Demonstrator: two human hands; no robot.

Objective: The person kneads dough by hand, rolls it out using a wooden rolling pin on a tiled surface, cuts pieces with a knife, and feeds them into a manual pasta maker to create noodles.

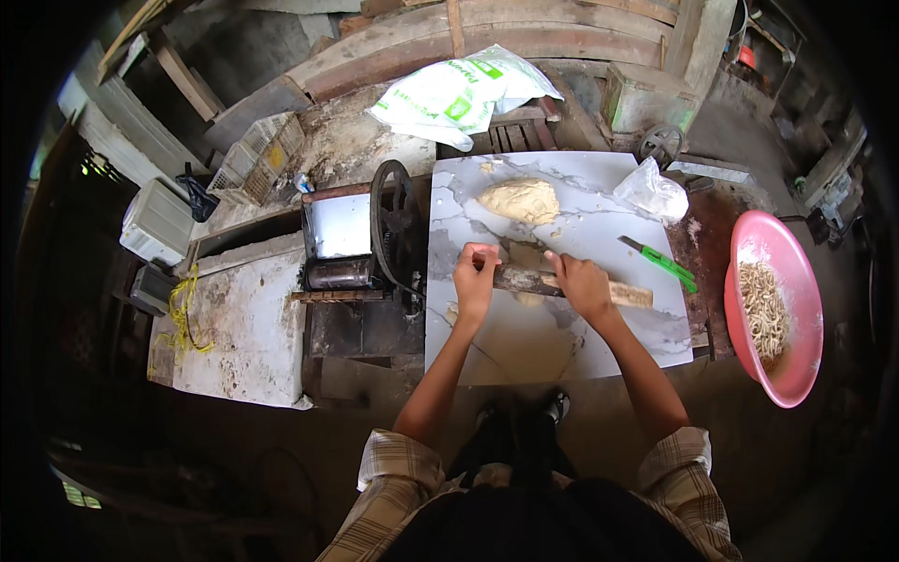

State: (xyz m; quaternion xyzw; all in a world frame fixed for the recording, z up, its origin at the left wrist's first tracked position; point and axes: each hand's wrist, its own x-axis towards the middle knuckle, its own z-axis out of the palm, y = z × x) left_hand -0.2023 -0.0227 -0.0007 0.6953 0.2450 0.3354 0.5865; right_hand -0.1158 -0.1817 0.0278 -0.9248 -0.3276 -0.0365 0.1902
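A worn wooden rod [529, 280], dark along its middle and paler at its right end, lies across the marble-patterned board [599, 169] in front of me. My left hand [475, 273] is closed at its left end, fingers curled. Further right, my right hand [582, 285] wraps over the rod. Beyond the hands sits a pale yellow lump of dough [523, 200] with small scraps around it. Nearer to me, a thin tan patch [529, 348] covers part of the board; I cannot tell whether it is dough or flour. A green-handled knife [663, 264] lies to the right.
A hand-cranked roller machine [348, 234] with a large wheel stands at the left. A clear bag of white powder [653, 191] rests on the board's far right corner. To the right is a pink basin [810, 300] holding dough strips. A white-green sack [459, 98] lies behind.
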